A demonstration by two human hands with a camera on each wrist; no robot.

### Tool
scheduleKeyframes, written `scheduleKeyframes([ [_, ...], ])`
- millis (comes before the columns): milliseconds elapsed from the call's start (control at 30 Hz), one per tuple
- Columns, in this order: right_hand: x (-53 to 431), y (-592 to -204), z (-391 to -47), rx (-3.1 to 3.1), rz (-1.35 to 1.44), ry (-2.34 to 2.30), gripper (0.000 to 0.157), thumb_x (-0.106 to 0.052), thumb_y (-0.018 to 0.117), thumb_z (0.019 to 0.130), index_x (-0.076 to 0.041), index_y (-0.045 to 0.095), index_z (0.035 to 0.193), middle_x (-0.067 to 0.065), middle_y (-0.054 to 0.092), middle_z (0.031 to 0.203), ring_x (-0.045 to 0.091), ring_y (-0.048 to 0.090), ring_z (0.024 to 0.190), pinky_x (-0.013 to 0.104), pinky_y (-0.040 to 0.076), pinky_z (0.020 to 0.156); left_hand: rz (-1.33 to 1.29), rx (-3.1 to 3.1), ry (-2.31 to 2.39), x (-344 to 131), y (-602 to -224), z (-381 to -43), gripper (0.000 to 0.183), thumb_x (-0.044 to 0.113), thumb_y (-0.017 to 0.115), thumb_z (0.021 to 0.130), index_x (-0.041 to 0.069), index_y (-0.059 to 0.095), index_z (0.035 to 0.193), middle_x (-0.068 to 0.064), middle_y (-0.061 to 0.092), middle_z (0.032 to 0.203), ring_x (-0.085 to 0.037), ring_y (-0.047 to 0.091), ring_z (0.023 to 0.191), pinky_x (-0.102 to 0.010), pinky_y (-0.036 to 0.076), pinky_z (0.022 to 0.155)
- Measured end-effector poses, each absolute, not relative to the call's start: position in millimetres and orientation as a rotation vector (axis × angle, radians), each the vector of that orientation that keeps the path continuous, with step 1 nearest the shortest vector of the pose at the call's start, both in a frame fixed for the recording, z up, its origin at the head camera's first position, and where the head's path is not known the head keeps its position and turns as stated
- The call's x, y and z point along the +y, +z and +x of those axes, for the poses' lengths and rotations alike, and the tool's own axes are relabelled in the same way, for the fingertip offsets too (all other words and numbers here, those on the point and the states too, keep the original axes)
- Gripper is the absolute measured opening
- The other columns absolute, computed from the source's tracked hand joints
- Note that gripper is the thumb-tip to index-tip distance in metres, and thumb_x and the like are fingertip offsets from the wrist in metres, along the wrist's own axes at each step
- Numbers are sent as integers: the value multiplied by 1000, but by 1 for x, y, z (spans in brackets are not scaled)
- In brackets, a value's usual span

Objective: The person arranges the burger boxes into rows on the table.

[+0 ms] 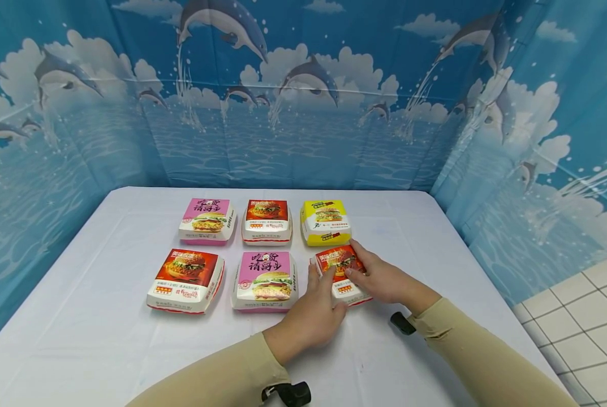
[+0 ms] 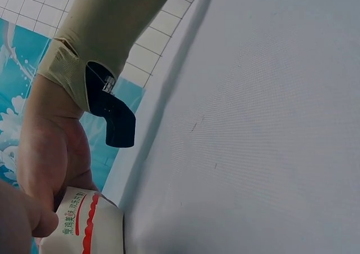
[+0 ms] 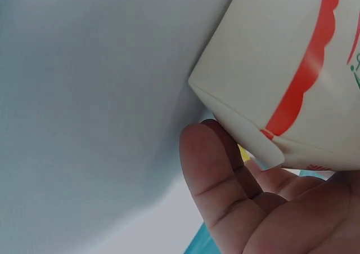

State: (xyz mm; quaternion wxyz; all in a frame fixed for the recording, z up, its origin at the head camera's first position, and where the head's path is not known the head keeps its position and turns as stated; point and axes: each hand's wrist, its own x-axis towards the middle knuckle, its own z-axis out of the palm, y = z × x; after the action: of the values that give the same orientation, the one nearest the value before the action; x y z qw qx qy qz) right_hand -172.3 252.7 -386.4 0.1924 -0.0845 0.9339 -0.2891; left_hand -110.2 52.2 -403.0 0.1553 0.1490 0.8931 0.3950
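At the front right of the white table sits a red-and-white burger box [image 1: 340, 263], between both hands. My left hand [image 1: 310, 316] touches its left and front side, fingers fairly straight. In the left wrist view the left thumb [image 2: 39, 214] lies by the box's white side [image 2: 95, 228] with its red wavy stripe. My right hand [image 1: 392, 280] holds the box's right side, thumb over the top and fingers round the back corner. The right wrist view has these fingers [image 3: 216, 175] bent beside the box's lower corner [image 3: 253, 74]. The hands partly cover the lid.
Left of it stand a pink burger box [image 1: 265, 280] and a red one [image 1: 185, 280]. Behind are a pink box [image 1: 207, 220], a red box [image 1: 267, 220] and a yellow box [image 1: 326, 221], close to the right hand. A blue dolphin curtain [image 1: 293, 141] hangs round the table.
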Motion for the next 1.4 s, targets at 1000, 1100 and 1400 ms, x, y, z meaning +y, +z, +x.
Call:
scheduleKeyframes([
  [1000,255,-389,-172,2644,-290,-819,90,-57,55,105,-13,11,170,19,29,170,40,42,146,65,39,120,391,2554,1225,52,-409,-116,68,34,53,110,19,21,168,-30,1,174,-45,34,154,-61,38,121],
  [1100,256,-388,-170,2655,-334,-783,93,-58,53,105,-11,6,171,20,20,175,43,34,154,66,34,122,373,2561,1218,52,-409,-116,72,35,52,110,19,16,170,-28,2,175,-44,34,154,-60,37,122],
  [1400,259,-387,-170,2639,-361,-759,92,-61,49,106,-10,6,170,21,18,175,43,34,154,66,33,123,331,2552,1215,54,-405,-115,76,37,48,110,18,7,171,-23,0,177,-41,31,157,-58,35,124],
])
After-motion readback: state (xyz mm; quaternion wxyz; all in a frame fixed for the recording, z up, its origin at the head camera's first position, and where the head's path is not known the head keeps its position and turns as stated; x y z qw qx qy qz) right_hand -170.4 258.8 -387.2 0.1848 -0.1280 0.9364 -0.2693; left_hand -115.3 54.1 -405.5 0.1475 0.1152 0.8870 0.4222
